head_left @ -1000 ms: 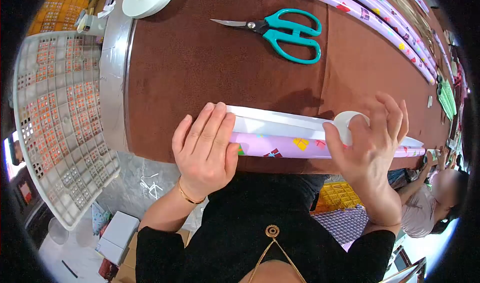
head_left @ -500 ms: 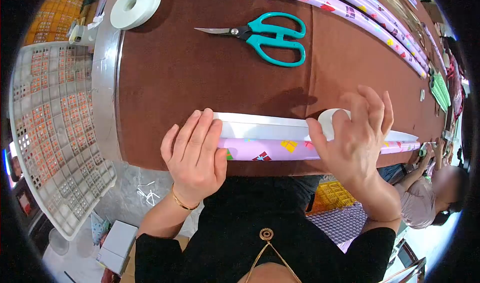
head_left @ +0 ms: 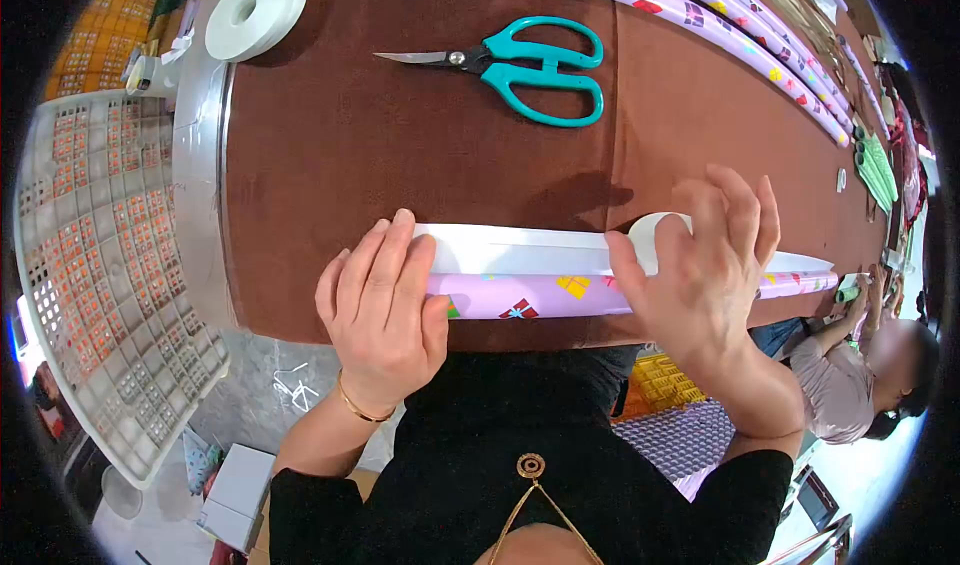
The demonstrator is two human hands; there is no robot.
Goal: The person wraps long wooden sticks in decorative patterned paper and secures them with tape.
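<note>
A roll of lilac gift-print paper (head_left: 480, 295) lies along the table's near edge, its white underside (head_left: 520, 250) showing as a long strip on the far side. My left hand (head_left: 385, 310) rests flat over the left end, fingers stretched out and the thumb on the printed side. Over the right part, my right hand (head_left: 705, 265) has its fingers raised and apart, with the thumb by the white strip. A white tape roll (head_left: 650, 240) stands partly hidden behind that hand.
Teal-handled scissors (head_left: 545, 70) lie on the brown tablecloth (head_left: 400, 145). A white spool (head_left: 255, 15) is at the back left, printed rolls (head_left: 680, 10) at the back right. A white crate (head_left: 110, 265) stands at left. Another person (head_left: 850, 380) sits at far right.
The view has shifted slightly, so the scissors and spool appear a little further left and up. Both hands keep almost the same pose on and over the paper.
</note>
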